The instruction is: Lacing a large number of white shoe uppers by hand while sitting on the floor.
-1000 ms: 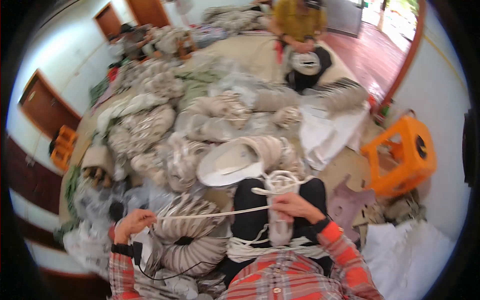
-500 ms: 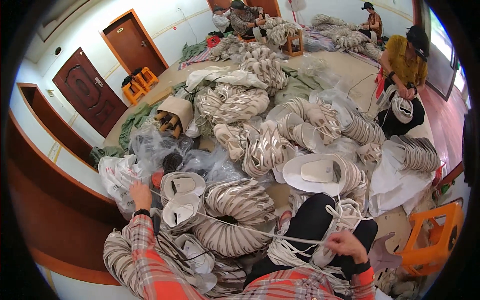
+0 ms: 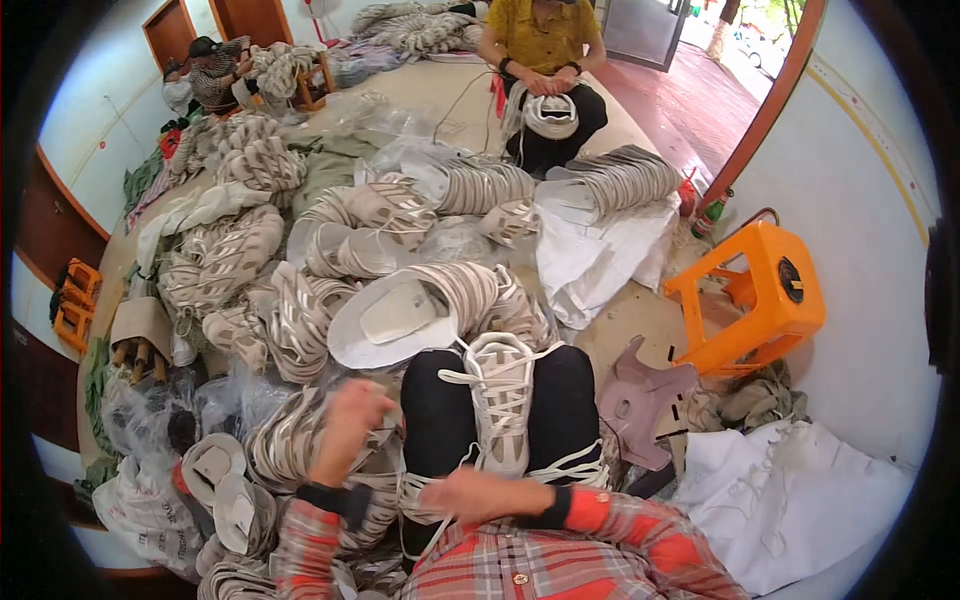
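Observation:
A beige and white shoe upper (image 3: pixel 500 405), laced up its front, lies across my lap between my black-trousered knees, its loose lace ends out to both sides. My left hand (image 3: pixel 352 418) is raised left of my knee, above a stack of uppers, its fingers smeared by motion. Low over my lap, in front of the shoe upper's near end, my right hand (image 3: pixel 478 496) reaches leftward beside a bunch of white laces (image 3: pixel 418 492). Blur hides its fingers, so I cannot make out whether either hand holds a lace.
Nested stacks of uppers (image 3: pixel 395 312) spread ahead and left. To the right stand an orange stool (image 3: pixel 765 290), a mauve plastic piece (image 3: pixel 645 400) and white sheeting (image 3: pixel 800 500). A seated co-worker (image 3: pixel 545 50) handles another upper (image 3: pixel 551 115) ahead. A green bottle (image 3: pixel 710 215) is by the doorway.
My view has swung to the right. Both hands have come closer together over my lap; the white lace stretched between them before no longer shows taut. The upper now lies straighter between my knees.

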`<state>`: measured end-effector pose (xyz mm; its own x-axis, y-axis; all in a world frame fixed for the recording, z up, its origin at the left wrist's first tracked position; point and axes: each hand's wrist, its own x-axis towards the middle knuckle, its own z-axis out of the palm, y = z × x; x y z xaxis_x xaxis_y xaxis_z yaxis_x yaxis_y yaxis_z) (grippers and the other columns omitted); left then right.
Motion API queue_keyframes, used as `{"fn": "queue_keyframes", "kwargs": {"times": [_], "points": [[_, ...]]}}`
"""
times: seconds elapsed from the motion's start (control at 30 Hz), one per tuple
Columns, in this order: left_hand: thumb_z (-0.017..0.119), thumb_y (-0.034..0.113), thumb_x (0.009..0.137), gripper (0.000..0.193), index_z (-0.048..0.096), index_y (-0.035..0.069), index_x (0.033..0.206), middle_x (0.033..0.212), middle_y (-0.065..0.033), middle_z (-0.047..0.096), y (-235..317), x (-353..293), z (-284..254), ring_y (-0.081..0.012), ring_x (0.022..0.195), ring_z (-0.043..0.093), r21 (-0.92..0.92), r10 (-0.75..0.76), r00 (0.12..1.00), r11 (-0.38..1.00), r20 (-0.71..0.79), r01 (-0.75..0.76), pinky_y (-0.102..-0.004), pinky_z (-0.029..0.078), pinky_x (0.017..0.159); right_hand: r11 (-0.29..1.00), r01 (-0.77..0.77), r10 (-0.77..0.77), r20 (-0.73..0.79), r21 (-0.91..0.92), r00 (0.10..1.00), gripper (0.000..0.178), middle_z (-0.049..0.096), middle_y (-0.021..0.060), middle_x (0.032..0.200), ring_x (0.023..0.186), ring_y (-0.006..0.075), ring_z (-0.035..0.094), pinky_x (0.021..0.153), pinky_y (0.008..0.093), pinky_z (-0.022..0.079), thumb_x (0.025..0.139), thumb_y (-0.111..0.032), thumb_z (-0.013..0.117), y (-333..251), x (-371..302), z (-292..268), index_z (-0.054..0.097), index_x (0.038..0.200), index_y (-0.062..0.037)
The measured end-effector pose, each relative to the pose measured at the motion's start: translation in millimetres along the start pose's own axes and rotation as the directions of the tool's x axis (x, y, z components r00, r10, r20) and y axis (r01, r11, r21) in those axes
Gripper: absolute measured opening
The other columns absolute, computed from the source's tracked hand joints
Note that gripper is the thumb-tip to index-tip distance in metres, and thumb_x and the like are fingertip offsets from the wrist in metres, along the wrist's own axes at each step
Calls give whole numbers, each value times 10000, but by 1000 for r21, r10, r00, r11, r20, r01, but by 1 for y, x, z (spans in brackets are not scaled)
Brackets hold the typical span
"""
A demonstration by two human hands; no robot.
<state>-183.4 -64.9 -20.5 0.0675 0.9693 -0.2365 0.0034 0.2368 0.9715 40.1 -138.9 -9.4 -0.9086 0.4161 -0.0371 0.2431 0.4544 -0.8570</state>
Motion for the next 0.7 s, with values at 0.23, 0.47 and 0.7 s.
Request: {"fn": "queue_keyframes", "kwargs": {"times": [0.23,0.47,0.7], "points": [[585,225,801,148,642,88,806,619,-115,622,-23,-20,120,-289,595,620,615,85,972,761,221,-207,-382,475,545,773,-503,634,-419,388,651,294,620,216,793,723,370,612,647,418,467,896,-295,477,54,-71,-27,569,1047,-60],[583,232,779,130,651,121,784,610,-130,613,-30,-14,121,-318,563,605,824,219,958,495,188,-274,-418,465,513,527,-473,762,-146,706,631,487,625,115,674,432,132,522,408,266,419,920,-212,473,27,-62,-35,300,1355,-77],[572,254,773,160,663,122,767,632,-136,615,-20,-10,121,-328,596,608,852,91,962,449,257,-270,-417,468,547,212,-7,568,-118,977,815,596,641,174,833,415,130,513,373,239,409,937,-196,466,48,-74,-18,123,1414,-94]]}}
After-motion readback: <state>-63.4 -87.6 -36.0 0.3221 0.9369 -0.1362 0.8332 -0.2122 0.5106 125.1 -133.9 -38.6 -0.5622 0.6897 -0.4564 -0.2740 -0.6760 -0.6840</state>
